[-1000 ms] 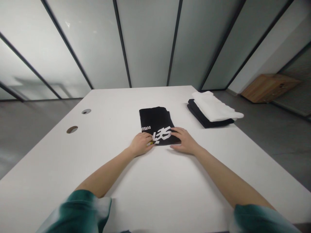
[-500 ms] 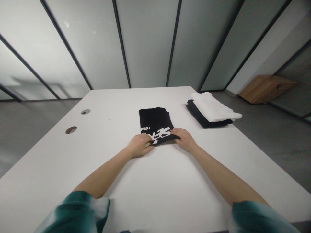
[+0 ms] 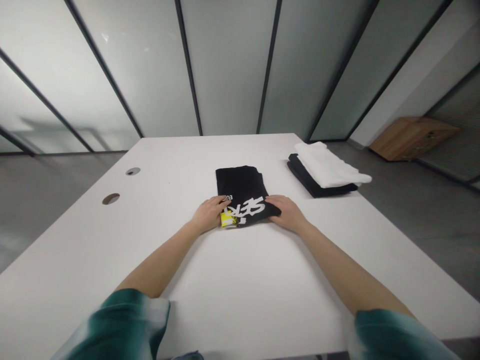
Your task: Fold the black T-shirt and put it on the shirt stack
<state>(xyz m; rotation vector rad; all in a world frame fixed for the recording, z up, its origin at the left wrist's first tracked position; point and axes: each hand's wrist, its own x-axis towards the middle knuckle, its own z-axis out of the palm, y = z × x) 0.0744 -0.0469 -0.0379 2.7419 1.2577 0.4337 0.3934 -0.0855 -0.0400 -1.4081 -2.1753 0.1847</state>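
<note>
Fingers of the left hand [image 3: 207,215] lie flat on the near left edge of the folded black printed T-shirt [image 3: 243,196] at frame centre; the right hand [image 3: 288,212], flat too, presses its right edge. Folding looks nearly finished; neither hand grips.

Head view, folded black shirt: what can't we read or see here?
- Black shirt: white print is upside down and partly covered by left hand and right hand; full wording unreadable.
- Yellow patch: too small to identify.
- Dark garment under white garment: mostly covered.
- Sleeves: cut by bottom edge.
</note>
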